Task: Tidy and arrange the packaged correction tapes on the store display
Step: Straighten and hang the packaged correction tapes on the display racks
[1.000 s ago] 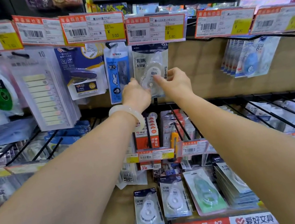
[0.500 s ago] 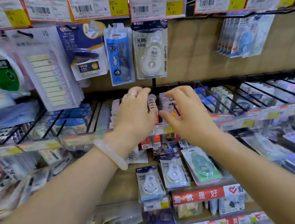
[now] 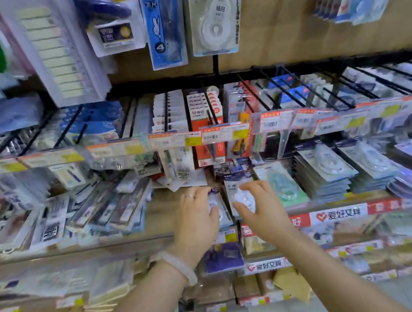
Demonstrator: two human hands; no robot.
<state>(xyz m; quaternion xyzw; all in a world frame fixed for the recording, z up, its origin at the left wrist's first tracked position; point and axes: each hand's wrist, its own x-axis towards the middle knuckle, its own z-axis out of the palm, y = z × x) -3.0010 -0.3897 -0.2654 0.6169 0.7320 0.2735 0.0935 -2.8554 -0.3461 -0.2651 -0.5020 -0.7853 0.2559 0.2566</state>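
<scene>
both hands have dropped from the upper pegs: the left hand [image 3: 199,218] rests on one correction tape pack [image 3: 221,207], the right hand [image 3: 258,205] pinches its neighbour [image 3: 238,191]; a careless tug could spill the green pack [image 3: 281,187] just beside.

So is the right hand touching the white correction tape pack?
Touching: the head view shows the right hand with thumb and fingers curled onto the correction tape pack.
</scene>
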